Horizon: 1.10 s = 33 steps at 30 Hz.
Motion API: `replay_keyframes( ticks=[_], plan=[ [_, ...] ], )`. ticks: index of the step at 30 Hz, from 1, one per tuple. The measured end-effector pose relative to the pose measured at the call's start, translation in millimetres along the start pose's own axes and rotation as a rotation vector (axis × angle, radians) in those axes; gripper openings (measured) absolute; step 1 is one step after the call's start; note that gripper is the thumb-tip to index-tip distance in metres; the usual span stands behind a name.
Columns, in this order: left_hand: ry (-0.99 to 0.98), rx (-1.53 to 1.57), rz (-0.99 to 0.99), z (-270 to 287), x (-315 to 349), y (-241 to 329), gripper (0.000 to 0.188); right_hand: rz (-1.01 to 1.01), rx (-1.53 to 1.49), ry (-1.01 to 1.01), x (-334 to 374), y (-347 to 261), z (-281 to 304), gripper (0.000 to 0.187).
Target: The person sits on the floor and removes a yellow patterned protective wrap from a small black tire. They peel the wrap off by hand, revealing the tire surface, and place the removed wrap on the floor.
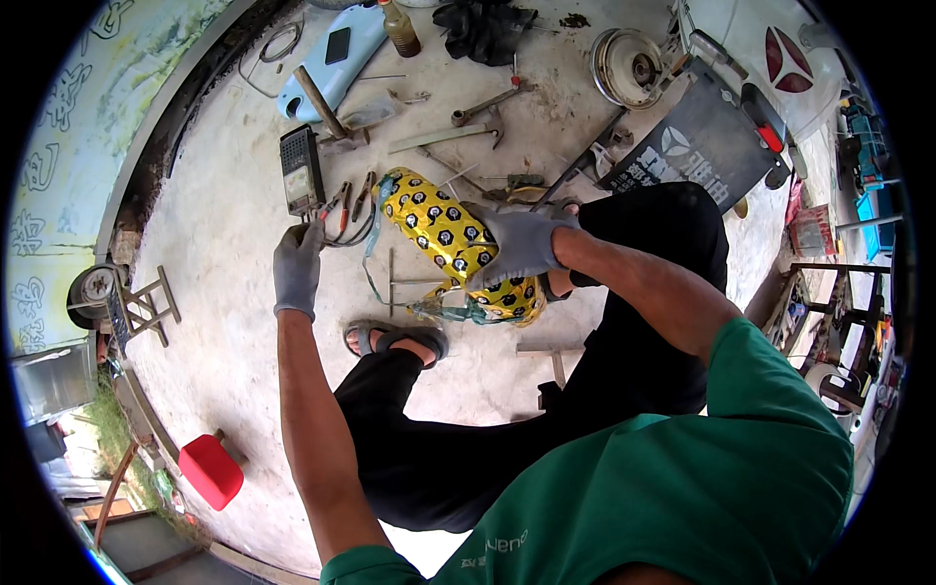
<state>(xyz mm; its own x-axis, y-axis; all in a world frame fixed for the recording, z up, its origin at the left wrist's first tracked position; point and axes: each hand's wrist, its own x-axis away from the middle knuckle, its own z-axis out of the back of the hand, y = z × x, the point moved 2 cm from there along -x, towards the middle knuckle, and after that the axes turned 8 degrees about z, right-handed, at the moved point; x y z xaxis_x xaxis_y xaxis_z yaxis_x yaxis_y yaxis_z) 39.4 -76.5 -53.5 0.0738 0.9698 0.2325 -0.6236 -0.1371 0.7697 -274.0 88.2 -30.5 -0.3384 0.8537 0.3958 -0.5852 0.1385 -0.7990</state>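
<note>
My right hand, in a grey glove, grips a long rounded package wrapped in yellow film with a black pattern. The package lies slanted in front of my feet, and loose greenish film hangs about its near end. My left hand, also gloved in grey, is raised to the left of it with the fingers pressed together; what they hold, if anything, is hidden. Just beyond those fingertips are red-handled pliers with cables, and a dark handheld meter.
Farther out lie a hammer, a claw hammer, a light blue panel with a phone, a bottle and a wheel rim. A dark panel stands at right. A red container sits at lower left.
</note>
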Motion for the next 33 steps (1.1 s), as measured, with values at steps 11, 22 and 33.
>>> replay_keyframes(
  ticks=[11, 22, 33],
  plan=[
    [-0.141, -0.178, -0.056, -66, 17, 45, 0.037, -0.036, 0.090, -0.044, 2, -17, -15, 0.118],
    [0.286, -0.525, -0.289, -14, -13, -3, 0.020, 0.025, 0.142, -0.038, 5, -6, -26, 0.111],
    [0.229, -0.254, 0.081, 83, -36, -60, 0.039, 0.043, -0.517, 0.224, -15, 30, -15, 0.082]
  ],
)
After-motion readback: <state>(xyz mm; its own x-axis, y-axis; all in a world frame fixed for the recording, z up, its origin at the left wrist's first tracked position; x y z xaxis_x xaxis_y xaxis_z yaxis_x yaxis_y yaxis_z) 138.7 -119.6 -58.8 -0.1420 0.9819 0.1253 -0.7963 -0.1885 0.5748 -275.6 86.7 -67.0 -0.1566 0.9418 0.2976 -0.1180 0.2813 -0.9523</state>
